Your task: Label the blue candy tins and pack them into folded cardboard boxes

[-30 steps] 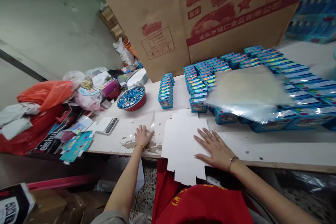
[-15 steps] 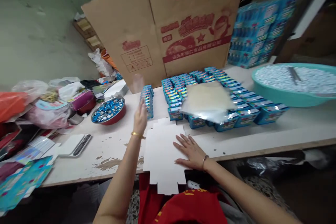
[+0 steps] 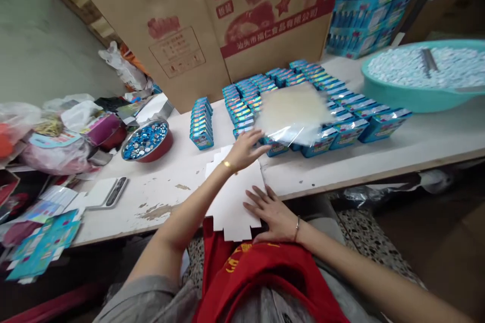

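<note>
Flat white cardboard blank (image 3: 233, 207) overhangs white table (image 3: 322, 171) edge, room leftward; right hand (image 3: 275, 217) splayed on it, left hand (image 3: 245, 151) above, maybe touching translucent plastic sheets (image 3: 291, 116); grips released.

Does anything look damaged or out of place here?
Yes. The table has worn patches near its front edge, left of the white cardboard, where brown shows through the pale top. A plastic packet also lies askew across rows of blue boxes.

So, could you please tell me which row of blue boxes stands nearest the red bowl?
The leftmost row, parted by a strip of table from the other boxes, on which plastic sheets lie.
</note>
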